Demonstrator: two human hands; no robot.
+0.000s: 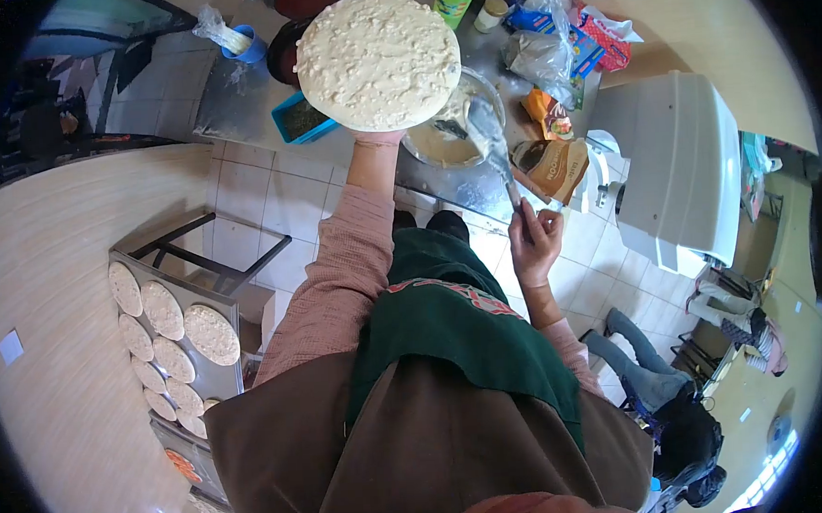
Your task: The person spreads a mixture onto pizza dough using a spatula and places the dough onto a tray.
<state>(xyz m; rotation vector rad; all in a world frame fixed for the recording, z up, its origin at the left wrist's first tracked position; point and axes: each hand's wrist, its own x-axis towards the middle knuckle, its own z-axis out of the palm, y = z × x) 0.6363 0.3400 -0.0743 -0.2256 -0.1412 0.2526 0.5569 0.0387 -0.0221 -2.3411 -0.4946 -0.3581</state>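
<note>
My left hand [378, 137] holds up a round flatbread [379, 61] from below, its top covered with a lumpy cream-white spread. The fingers are hidden beneath it. My right hand [537, 242] is closed around the dark handle of a spatula [488, 134], whose long blade is smeared with white. That blade points over a metal bowl [498, 97] behind and right of the flatbread. Pale mixture lines the bowl, and a dark utensil end shows inside it.
On the metal table [258, 103] stand a blue tray [286, 124] of dark green bits, a blue cup [251, 48], a green container [455, 0] and a brown packet [554, 168]. Several coated rounds lie on a left-hand surface [233, 374]. A white appliance [682, 162] and people [645, 365] are right.
</note>
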